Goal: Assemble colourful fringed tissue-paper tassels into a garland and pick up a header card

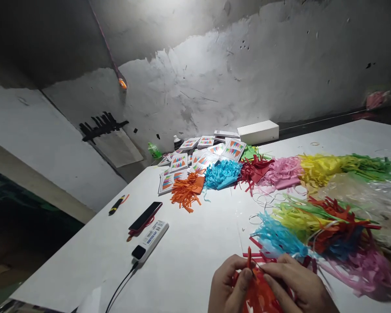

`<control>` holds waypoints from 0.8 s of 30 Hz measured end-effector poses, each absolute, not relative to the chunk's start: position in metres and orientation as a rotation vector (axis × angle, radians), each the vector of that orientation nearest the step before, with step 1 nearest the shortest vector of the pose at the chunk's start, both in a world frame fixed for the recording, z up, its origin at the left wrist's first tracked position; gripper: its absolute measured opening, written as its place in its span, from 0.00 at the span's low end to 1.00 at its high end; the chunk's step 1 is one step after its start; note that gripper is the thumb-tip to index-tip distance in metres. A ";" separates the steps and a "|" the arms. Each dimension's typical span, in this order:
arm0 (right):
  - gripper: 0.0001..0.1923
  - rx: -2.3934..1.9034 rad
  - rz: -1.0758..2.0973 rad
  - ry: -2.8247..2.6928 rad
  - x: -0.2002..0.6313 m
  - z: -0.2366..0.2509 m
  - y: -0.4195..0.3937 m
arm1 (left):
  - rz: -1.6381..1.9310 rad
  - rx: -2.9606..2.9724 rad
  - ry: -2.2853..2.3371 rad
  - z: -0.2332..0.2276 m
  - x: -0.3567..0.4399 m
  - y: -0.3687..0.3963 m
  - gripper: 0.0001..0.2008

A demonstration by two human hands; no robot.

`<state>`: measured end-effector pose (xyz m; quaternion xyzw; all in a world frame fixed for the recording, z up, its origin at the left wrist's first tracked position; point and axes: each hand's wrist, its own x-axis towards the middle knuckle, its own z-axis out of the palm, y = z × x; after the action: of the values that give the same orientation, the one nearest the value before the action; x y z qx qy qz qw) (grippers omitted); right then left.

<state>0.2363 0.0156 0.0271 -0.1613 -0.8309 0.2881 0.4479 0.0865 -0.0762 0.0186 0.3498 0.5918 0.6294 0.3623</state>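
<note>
At the table's (189, 261) near edge we pinch an orange-red fringed paper bundle (257, 295) between left hand (228, 287) and right hand (296, 287), strips pointing up and away; its lower end is cut off.

A bunch of red-orange paper strips (259, 295) lies low at the near desk (189, 256) edge, pinched between both hands, one thin strip sticking upright above the fingers (247, 274).

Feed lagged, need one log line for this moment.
left hand: holds red strips | right hand: same strips | beside: mixed bundles | table: phone
</note>
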 end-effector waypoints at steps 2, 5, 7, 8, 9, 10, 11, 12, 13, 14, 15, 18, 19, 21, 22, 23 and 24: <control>0.09 -0.422 0.680 -2.066 0.233 0.026 0.013 | 1.612 0.981 1.596 0.018 0.086 -0.076 0.15; 0.09 -0.451 0.654 -2.084 0.232 0.024 0.013 | 1.593 1.140 1.688 0.018 0.085 -0.076 0.14; 0.09 -0.459 0.645 -2.111 0.234 0.023 0.014 | 1.589 1.263 1.750 0.015 0.086 -0.075 0.13; 0.09 -0.464 0.641 -2.126 0.235 0.023 0.014 | 1.603 1.337 1.790 0.012 0.086 -0.075 0.11; 0.09 -0.479 0.645 -2.139 0.236 0.023 0.015 | 1.628 1.421 1.832 0.009 0.087 -0.075 0.10; 0.09 -0.511 0.674 -2.151 0.237 0.023 0.015 | 1.656 1.518 1.872 0.005 0.087 -0.074 0.09; 0.09 -0.555 0.731 -2.154 0.238 0.023 0.016 | 1.678 1.623 1.909 0.002 0.087 -0.073 0.08; 0.09 -0.605 0.820 -2.145 0.238 0.024 0.018 | 1.678 1.735 1.936 -0.001 0.087 -0.072 0.08; 0.09 -0.651 0.932 -2.122 0.238 0.025 0.019 | 1.643 1.856 1.939 -0.003 0.087 -0.070 0.08; 0.10 -0.671 1.055 -2.090 0.237 0.025 0.021 | 1.593 1.961 1.927 -0.004 0.087 -0.069 0.07; 0.12 -0.663 1.166 -2.053 0.236 0.026 0.022 | 1.552 2.030 1.914 -0.005 0.086 -0.068 0.07; 0.12 -0.566 1.329 -1.957 0.232 0.027 0.024 | 1.603 1.897 1.835 -0.001 0.087 -0.066 0.07; 0.12 -0.546 1.329 -1.945 0.231 0.026 0.024 | 1.662 1.751 1.774 0.001 0.087 -0.066 0.07; 0.10 -0.532 1.288 -1.943 0.229 0.025 0.023 | 1.726 1.455 1.614 0.005 0.089 -0.066 0.14; 0.09 -0.516 1.263 -1.947 0.228 0.023 0.022 | 1.735 1.321 1.550 0.006 0.090 -0.065 0.16; 0.08 -0.502 1.240 -1.953 0.227 0.022 0.021 | 1.739 1.203 1.514 0.006 0.091 -0.065 0.16; 0.08 -0.489 1.219 -1.962 0.226 0.021 0.020 | 1.741 1.105 1.505 0.007 0.093 -0.063 0.14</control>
<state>0.2263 0.0201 0.0208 -0.1914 -0.7686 0.4774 0.3805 0.0929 -0.0633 0.0068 0.4143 0.5643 0.6525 0.2901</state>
